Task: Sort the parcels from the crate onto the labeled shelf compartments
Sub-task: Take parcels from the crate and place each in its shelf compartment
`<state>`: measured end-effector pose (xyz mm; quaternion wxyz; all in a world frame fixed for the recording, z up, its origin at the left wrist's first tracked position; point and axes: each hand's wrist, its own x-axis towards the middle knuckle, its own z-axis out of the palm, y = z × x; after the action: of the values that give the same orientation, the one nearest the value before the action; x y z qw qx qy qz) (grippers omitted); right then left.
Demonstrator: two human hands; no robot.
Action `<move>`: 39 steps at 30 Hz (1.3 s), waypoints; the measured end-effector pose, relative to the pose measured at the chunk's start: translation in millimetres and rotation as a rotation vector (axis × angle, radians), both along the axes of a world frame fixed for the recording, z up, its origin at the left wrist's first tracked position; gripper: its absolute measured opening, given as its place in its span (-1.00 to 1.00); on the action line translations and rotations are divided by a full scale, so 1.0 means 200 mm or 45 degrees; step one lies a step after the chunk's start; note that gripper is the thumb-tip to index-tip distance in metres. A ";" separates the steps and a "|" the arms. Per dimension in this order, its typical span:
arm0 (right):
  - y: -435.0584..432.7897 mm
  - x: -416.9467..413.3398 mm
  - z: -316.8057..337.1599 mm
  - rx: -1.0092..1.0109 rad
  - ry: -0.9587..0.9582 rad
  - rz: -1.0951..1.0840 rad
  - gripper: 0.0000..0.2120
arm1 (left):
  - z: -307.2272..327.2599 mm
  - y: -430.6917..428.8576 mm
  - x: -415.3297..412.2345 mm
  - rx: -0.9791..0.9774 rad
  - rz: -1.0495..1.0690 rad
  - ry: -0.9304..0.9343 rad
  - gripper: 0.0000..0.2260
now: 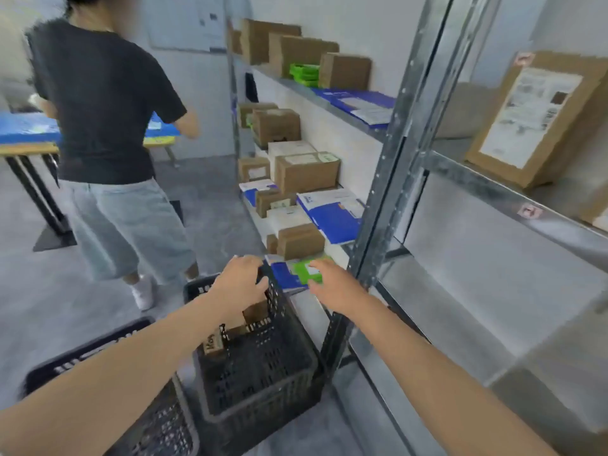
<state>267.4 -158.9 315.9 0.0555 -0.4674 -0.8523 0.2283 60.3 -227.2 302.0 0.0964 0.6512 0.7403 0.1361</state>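
— Where do we stand?

— Low in the centre of the frame. Our left hand (241, 281) has its fingers curled over the far rim of the crate (263, 373) and grips it. Our right hand (332, 283) lies on the green parcel (306, 269) with its fingers nearly straight. We cannot tell whether the thumb is tucked under the parcel or only rests at its edge.

— And the parcel itself?

— It lies on the bottom shelf (311, 307), just right of the crate rim. It sits on a blue mailer (283, 274), below a brown box (301, 240). We judge that we are setting it down, not picking it up.

— How do we do that well?

— We keep it flat and push it inward so that nothing hangs over the front edge. We press lightly, or the mailer beneath will slide with it. We also keep our wrist off the post (368, 225) to the right. We cannot read any label for this compartment, so we check it before we let go.

— And the left hand?

— It holds the crate level, since brown boxes (256, 311) are in it, waiting to be sorted.

— What about the person (105, 126) at upper left?

— Well apart from us and facing away, so no trouble to us.
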 end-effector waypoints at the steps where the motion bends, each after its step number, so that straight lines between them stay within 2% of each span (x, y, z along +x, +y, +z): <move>1: 0.04 -0.10 0.00 0.010 -0.014 0.038 -0.58 | -0.01 0.03 -0.08 0.011 0.026 -0.007 -0.76; 6: 0.18 -0.52 -0.07 -0.026 -0.029 0.166 -0.58 | -0.10 0.18 -0.46 -0.071 0.170 -0.041 -0.64; 13: 0.38 -0.88 -0.31 -0.178 -0.090 0.142 -0.59 | -0.28 0.36 -0.76 -0.134 0.270 -0.176 -0.65; 15: 0.43 -0.93 -0.40 -0.231 -0.109 0.147 -0.59 | -0.37 0.39 -0.81 -0.157 0.339 -0.282 -0.69; 20: 0.52 -1.05 -0.66 -0.362 -0.176 0.218 -0.62 | -0.63 0.39 -0.90 -0.255 0.637 -0.571 -0.86; 26: 0.70 -1.19 -1.04 -0.575 -0.266 0.358 -0.59 | -0.99 0.44 -0.95 -0.417 0.831 -0.637 -0.70; 31: 0.83 -1.27 -1.38 -0.746 -0.343 0.420 -0.59 | -1.33 0.57 -0.94 -0.535 0.948 -0.716 -0.69; 39: 0.92 -1.46 -2.02 -1.016 -0.314 0.251 -0.57 | -1.91 0.72 -0.97 -0.590 1.127 -0.815 -0.62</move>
<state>-24.8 25.7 -88.1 -0.2542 -0.3923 -0.7380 0.4866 -133.7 -83.2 -79.7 0.3886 0.1691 0.8860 0.1880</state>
